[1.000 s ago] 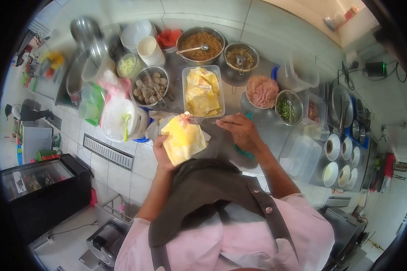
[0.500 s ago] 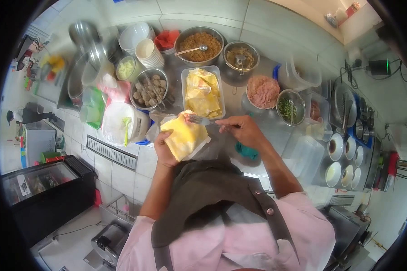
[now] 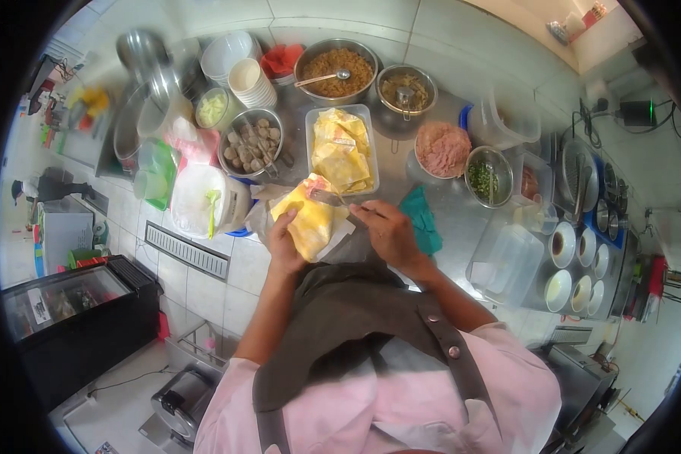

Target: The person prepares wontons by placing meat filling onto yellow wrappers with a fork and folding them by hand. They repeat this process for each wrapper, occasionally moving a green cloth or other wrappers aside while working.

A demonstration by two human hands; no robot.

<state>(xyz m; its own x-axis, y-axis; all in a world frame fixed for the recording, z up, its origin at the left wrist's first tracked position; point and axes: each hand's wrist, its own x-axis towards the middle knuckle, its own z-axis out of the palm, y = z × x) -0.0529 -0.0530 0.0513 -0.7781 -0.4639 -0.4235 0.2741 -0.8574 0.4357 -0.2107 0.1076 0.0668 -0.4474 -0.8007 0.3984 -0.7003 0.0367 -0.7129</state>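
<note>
My left hand (image 3: 284,240) grips a stack of yellow dough wrappers (image 3: 308,229) with pale paper under it, held over the counter's near edge. In my right hand (image 3: 392,233) is a metal fork (image 3: 327,197), its head touching the stack's top corner. A dab of pink minced meat (image 3: 318,184) lies at that corner. Just beyond stands a clear plastic tub (image 3: 374,170) of folded yellow dumplings (image 3: 340,155). To the right sits a mound of pink minced meat (image 3: 441,147); its bowl is mostly covered.
A steel bowl of meatballs (image 3: 250,144) and a white lidded bucket (image 3: 200,198) stand left. Behind are pots of brown food (image 3: 339,72). Chopped greens (image 3: 486,178), a teal cloth (image 3: 422,221), a clear container (image 3: 503,261) and small sauce bowls (image 3: 561,246) are on the right.
My right hand has moved left and slightly down, bringing the fork's head further onto the wrapper corner. The teal cloth, mostly behind my hand earlier, shows more now.
</note>
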